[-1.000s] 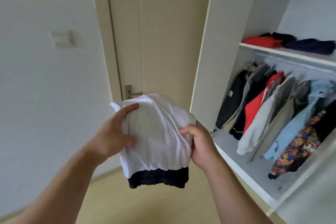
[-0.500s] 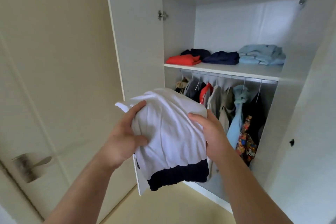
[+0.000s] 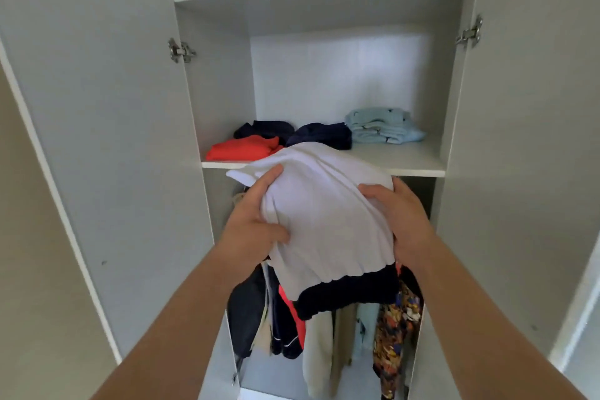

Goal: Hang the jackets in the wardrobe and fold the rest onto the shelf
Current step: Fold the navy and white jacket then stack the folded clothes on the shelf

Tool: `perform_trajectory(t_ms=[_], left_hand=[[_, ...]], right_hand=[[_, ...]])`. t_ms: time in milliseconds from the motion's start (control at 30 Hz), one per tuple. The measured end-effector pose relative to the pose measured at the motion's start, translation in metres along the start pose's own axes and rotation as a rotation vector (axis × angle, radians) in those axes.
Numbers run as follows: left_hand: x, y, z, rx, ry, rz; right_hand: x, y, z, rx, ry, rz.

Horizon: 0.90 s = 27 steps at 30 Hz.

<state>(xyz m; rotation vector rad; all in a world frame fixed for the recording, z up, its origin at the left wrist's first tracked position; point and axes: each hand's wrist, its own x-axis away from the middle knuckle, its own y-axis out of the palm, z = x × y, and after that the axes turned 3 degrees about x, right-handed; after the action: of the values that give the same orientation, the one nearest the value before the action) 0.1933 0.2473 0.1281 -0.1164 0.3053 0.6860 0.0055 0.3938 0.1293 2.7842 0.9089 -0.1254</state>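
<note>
A folded white garment with a dark navy hem [image 3: 328,224] is held up in front of the open wardrobe, its far edge just over the front lip of the shelf [image 3: 415,169]. My left hand [image 3: 256,221] grips its left side, thumb on top. My right hand [image 3: 399,217] grips its right side. On the shelf lie a folded red top [image 3: 243,148], two dark navy pieces [image 3: 321,135] and a light blue folded pile [image 3: 383,125]. Below the shelf, jackets [image 3: 318,334] hang on the rail, partly hidden by the garment.
Both wardrobe doors stand open: the left door [image 3: 113,140] and the right door [image 3: 526,140] flank my arms. The shelf's right front part is bare. A beige wall lies at the far left.
The view has swung to face the wardrobe squarely. Both hands have carried the white garment up and forward to the shelf's front edge, with the same grip.
</note>
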Motion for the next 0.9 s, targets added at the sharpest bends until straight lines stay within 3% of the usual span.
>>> perform_trajectory(t_ms=[300, 533, 600, 667, 733, 900], left_hand=[[-0.165, 0.035, -0.037, 0.208, 0.06, 0.041], [-0.295, 0.079, -0.044, 0.367, 0.021, 0.281], [-0.321, 0.099, -0.048, 0.413, -0.009, 0.373], [-0.339, 0.121, -0.059, 0.403, -0.109, 0.409], [-0.354, 0.133, -0.073, 0.372, -0.236, 0.355], [-0.374, 0.098, -0.091, 0.346, -0.504, -0.049]], right_hand=[[-0.172, 0.0, -0.048, 0.224, -0.11, 0.044], [-0.322, 0.008, -0.099, 0.55, -0.186, -0.028], [-0.356, 0.013, -0.105, 0.714, -0.268, -0.039], [-0.384, 0.017, -0.098, 1.113, -0.327, 0.021], [-0.397, 0.017, -0.081, 1.454, -0.34, 0.07], [-0.4, 0.002, -0.001, 1.658, -0.095, -0.283]])
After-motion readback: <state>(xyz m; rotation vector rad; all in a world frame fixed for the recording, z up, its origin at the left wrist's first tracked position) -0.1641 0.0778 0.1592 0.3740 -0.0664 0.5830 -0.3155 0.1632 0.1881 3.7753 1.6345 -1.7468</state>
